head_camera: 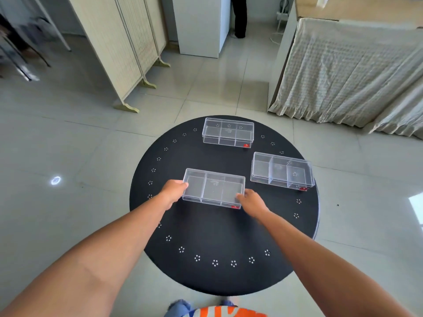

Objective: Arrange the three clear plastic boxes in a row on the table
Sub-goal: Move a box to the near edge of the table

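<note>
Round black worktop (206,236) carries three clear boxes. Left hand (172,192) and right hand (251,202) grasp near box (214,188) by its ends; far box (228,133), right box (282,170) apart. Red corner labels unreadable.

The print on the small red labels (246,145) at the box corners is too small to read, the right hand (251,203) is blurred, possibly gripping, and a standing person (239,17) is cut off by the top edge.
</note>
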A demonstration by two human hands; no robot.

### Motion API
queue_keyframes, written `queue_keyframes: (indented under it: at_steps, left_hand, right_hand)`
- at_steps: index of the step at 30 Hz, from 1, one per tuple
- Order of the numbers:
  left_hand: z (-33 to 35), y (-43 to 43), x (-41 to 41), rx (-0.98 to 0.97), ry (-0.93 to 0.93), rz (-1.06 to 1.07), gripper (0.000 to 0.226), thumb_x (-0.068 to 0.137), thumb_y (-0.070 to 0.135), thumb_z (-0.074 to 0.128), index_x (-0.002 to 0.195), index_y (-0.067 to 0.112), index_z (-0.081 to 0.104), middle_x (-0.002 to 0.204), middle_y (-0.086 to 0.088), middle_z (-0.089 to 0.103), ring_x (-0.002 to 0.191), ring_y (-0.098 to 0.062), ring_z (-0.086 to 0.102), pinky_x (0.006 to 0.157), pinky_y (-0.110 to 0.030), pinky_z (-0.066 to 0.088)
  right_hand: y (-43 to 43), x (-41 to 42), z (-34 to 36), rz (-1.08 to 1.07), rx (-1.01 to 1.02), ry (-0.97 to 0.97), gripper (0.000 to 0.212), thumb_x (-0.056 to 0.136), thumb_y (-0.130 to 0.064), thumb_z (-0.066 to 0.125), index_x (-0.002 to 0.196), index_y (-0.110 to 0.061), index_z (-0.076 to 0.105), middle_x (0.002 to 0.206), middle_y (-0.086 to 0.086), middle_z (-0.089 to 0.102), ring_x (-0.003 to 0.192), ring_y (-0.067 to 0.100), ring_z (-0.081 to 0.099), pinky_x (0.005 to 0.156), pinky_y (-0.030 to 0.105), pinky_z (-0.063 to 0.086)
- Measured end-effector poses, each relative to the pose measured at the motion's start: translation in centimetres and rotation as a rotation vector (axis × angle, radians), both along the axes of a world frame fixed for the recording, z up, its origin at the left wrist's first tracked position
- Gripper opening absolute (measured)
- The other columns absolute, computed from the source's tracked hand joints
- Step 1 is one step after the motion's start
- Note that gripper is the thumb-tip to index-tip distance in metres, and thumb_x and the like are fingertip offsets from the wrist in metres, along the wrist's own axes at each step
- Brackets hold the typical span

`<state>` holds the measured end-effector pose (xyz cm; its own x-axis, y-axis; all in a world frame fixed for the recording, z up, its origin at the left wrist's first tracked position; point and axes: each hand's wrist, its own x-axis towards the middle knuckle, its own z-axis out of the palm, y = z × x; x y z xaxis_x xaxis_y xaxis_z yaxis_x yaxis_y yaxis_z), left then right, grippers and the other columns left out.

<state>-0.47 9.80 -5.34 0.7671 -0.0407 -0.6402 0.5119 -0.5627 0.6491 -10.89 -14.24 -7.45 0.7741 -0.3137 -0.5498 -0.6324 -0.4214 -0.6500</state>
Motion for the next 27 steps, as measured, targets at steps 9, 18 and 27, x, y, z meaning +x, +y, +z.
queue_keyframes:
  at_steps: [9,18,27]
  left_hand:
    - [-0.3,4.2,-1.8,-0.059,-0.043,0.03,0.038,0.089,0.018,0.06,0.125,0.012,0.066,0.115,-0.007,0.071,0.106,-0.024,0.067,0.096,-0.035,0.052]
    - [-0.2,13.3,-3.5,-0.017,-0.08,0.109,0.041,0.088,0.015,0.066,0.127,0.007,0.064,0.114,-0.016,0.072,0.103,-0.03,0.069,0.088,-0.038,0.055]
    - [-0.3,16.3,-4.3,-0.047,-0.037,0.09,0.04,0.089,0.014,0.064,0.129,0.007,0.062,0.116,-0.019,0.07,0.09,-0.024,0.063,0.085,-0.036,0.052]
  right_hand:
    - [4.4,-1.8,0.3,-0.217,0.114,-0.093,0.032,0.092,-0.015,0.043,0.113,-0.016,0.066,0.09,-0.002,0.067,0.079,0.02,0.059,0.065,0.029,0.043]
    - [13.3,-3.5,0.1,-0.235,0.138,-0.105,0.034,0.087,-0.012,0.039,0.098,-0.018,0.07,0.067,-0.005,0.061,0.057,0.015,0.045,0.054,0.026,0.037]
    - [16.1,-3.7,0.3,-0.23,0.119,-0.1,0.031,0.088,-0.011,0.039,0.097,-0.014,0.069,0.073,0.0,0.062,0.066,0.02,0.048,0.061,0.03,0.04]
